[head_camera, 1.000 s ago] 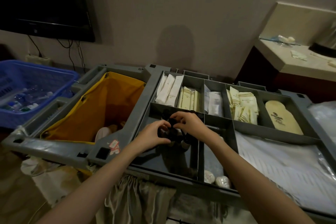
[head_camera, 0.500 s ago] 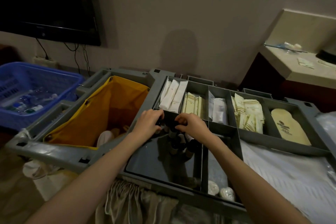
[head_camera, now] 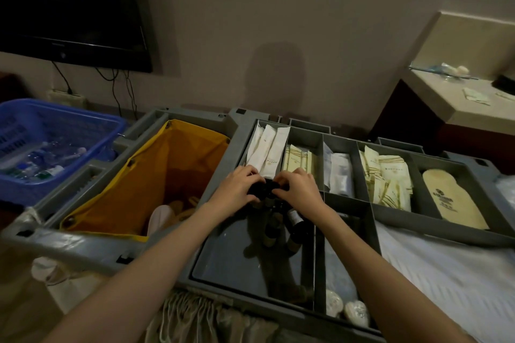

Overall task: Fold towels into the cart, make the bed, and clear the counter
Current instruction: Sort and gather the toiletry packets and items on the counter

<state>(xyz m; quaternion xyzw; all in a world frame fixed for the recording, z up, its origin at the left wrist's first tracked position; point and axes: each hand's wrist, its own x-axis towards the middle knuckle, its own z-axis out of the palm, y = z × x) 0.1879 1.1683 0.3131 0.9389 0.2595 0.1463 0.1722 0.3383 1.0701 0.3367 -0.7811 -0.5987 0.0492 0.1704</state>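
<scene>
The grey housekeeping cart [head_camera: 83,242] fills the middle of the head view. Several small dark bottles [head_camera: 281,220] stand bunched at the far end of its large dark compartment [head_camera: 237,264]. My left hand [head_camera: 237,189] and my right hand [head_camera: 299,188] meet over them, fingers curled around the dark bottle caps [head_camera: 264,188]. White folded linen [head_camera: 451,273] lies on the cart at the right. The pale counter [head_camera: 451,103] at the far right carries a few small packets.
A yellow bag [head_camera: 178,170] hangs open in the cart's left half with pale items at the bottom. Far compartments hold white and cream sachets [head_camera: 267,150] and a cream slipper [head_camera: 451,198]. A blue basket [head_camera: 50,142] of bottles sits left. A dark TV [head_camera: 69,3] hangs on the wall.
Both hands have stayed together on the bottle caps, shifting slightly toward the far end of the compartment. My view has swung a little to the left.
</scene>
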